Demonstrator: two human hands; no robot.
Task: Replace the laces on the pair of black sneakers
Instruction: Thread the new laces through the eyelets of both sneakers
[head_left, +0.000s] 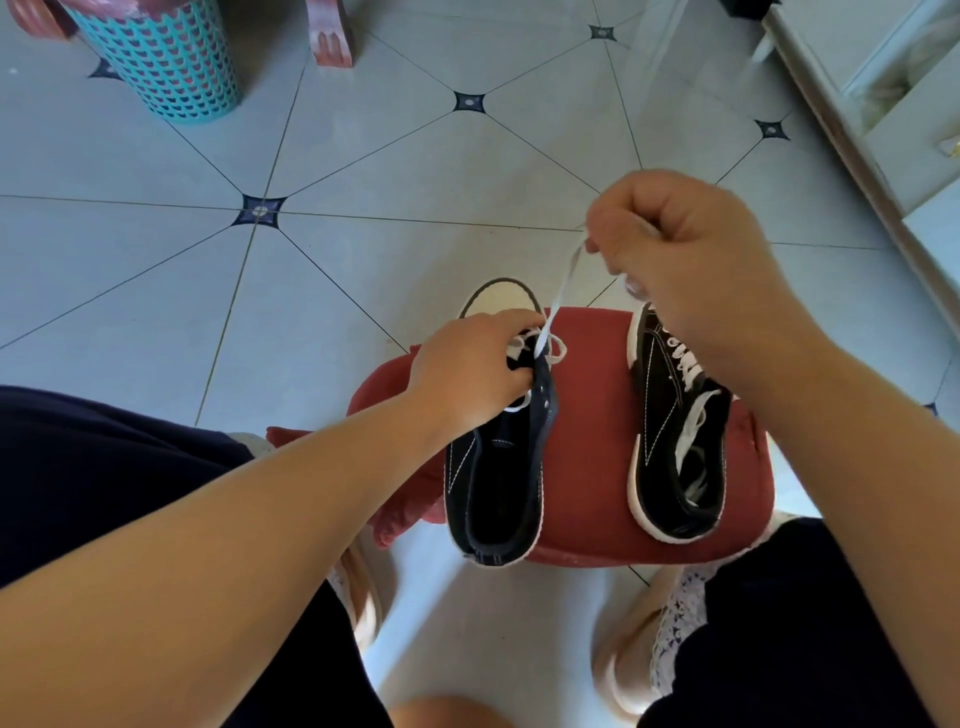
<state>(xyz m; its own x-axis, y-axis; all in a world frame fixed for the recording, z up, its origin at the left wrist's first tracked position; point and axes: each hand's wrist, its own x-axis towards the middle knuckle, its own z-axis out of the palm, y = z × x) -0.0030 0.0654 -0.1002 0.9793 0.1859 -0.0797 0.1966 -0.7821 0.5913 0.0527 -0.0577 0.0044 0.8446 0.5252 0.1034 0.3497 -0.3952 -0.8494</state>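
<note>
**White lace drawn up from the left sneaker**

Two black sneakers are set side by side, toes away from the person, on a red stool (582, 467) standing on a tiled floor (363, 156). The left sneaker (498, 467) lies under the left hand (467, 369), which is closed over the eyelet area near the toe, fingers curled down onto the tongue and loose loops of lace. From that spot a white lace (556, 306) is stretched up and to the right, taut, to the right hand (675, 249). The right hand is raised above the stool, closed into a fist-like pinch with the lace end gripped between thumb and fingers. The right sneaker (675, 441) is seen beneath and behind the right wrist, untouched, with white lacing across its front and loose lace lying inside it. A teal basket (161, 57) stands well apart at the upper left
</note>
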